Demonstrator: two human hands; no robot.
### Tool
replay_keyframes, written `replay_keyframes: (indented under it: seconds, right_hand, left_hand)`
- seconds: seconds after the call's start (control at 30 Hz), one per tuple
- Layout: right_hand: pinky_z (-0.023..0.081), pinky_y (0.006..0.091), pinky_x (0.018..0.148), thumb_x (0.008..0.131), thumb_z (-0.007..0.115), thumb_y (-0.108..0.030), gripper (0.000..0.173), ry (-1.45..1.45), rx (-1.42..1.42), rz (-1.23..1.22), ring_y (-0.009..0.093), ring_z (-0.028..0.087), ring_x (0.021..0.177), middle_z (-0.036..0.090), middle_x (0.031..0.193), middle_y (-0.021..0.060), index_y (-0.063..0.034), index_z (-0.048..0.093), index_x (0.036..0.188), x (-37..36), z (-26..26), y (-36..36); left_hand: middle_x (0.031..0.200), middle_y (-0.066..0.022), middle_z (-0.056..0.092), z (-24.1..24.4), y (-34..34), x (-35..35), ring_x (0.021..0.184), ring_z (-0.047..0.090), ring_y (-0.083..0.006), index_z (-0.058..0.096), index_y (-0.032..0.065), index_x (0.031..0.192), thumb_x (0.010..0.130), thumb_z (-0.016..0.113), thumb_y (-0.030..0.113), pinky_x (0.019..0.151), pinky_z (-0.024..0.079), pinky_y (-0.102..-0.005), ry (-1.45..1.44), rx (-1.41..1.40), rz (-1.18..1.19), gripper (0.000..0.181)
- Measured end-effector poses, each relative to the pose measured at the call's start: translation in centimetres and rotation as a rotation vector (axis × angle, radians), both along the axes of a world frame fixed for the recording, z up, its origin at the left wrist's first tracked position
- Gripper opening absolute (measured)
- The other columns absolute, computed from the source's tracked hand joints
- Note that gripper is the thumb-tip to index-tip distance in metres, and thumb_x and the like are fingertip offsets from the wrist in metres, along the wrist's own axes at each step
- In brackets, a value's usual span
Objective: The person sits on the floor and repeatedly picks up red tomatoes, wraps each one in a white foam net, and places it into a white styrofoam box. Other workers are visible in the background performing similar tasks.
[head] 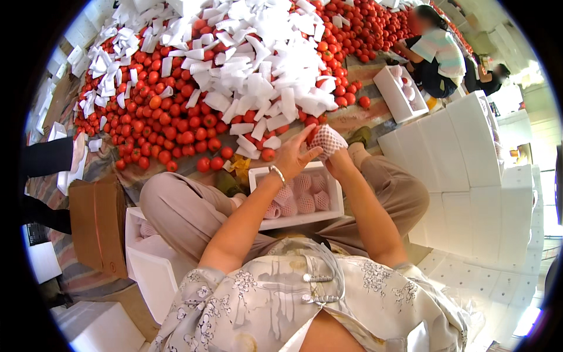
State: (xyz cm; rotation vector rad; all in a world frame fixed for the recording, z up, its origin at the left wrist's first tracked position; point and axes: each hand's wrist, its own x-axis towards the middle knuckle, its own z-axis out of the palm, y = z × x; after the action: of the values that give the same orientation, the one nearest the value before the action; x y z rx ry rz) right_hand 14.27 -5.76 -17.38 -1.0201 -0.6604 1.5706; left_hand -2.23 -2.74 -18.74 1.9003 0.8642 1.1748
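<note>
My right hand [338, 163] holds a white foam net sleeve [327, 140] that is stretched around a tomato [311, 134]. Some of the tomato's red skin shows at the sleeve's left side. There the spread index finger and thumb of my left hand [294, 153] meet the tomato and sleeve; whether they grip is unclear. A bracelet circles my left wrist. Below both hands, between my crossed legs, stands a white foam box [330, 215]. Inside it lie several net-wrapped fruits [304, 203], partly hidden by my left forearm.
A large tomato heap [176, 119] lies ahead, with loose foam sleeves [264, 83] over it. White foam boxes [444, 149] are stacked at right. Near my left knee are a cardboard box [97, 224] and a foam box [151, 273]. Another person [437, 57] sits at upper right beside a filled box [398, 103].
</note>
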Motion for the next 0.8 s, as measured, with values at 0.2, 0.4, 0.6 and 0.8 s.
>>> replay_keyframes:
  seconds: [0.2, 0.4, 0.6, 0.8]
  right_hand:
    - [0.048, 0.0292, 0.078, 0.095, 0.047, -0.015, 0.025, -0.605, 0.155, 0.120, 0.018, 0.061, 0.091, 0.062, 0.106, 0.0049, -0.0014, 0.059, 0.111, -1.9, -0.2, 0.3]
    - [0.048, 0.0442, 0.079, 0.087, 0.055, -0.007, 0.023, -1.454, 0.356, 0.175, 0.042, 0.059, 0.094, 0.058, 0.108, 0.0228, 0.0038, 0.056, 0.107, -4.4, 4.4, -2.1]
    - [0.049, 0.0471, 0.077, 0.077, 0.069, -0.011, 0.033, -1.466, 0.303, 0.051, 0.045, 0.058, 0.093, 0.054, 0.105, 0.0241, 0.0033, 0.049, 0.099, -3.5, 3.9, -1.4]
    - [0.050, 0.0469, 0.077, 0.070, 0.076, -0.018, 0.045, -1.470, 0.289, 0.063, 0.043, 0.058, 0.094, 0.052, 0.110, 0.0222, 0.0037, 0.050, 0.100, -3.5, 3.5, -2.5]
  left_hand:
    - [0.102, -0.0103, 0.065, -4.4, -0.2, 1.3, 0.090, 0.063, -0.0202, 0.053, 0.0081, 0.128, 0.090, 0.060, 0.043, 0.079, 0.050, -0.0316, -0.343, -0.562, 0.127, 0.052]
    - [0.109, 0.0002, 0.061, -4.7, 0.1, 0.2, 0.094, 0.058, -0.0090, 0.056, 0.0075, 0.126, 0.096, 0.050, 0.048, 0.081, 0.049, -0.0261, -0.811, -1.010, 0.060, 0.051]
    - [0.108, -0.0009, 0.065, -5.1, 0.1, 1.4, 0.093, 0.060, -0.0089, 0.061, 0.0031, 0.122, 0.098, 0.049, 0.043, 0.080, 0.049, -0.0235, -0.650, -0.889, -0.007, 0.048]
    - [0.099, -0.0026, 0.068, -6.2, 0.1, 1.1, 0.083, 0.063, -0.0116, 0.066, 0.0036, 0.113, 0.096, 0.047, 0.051, 0.077, 0.051, -0.0262, -0.322, -0.721, 0.095, 0.053]
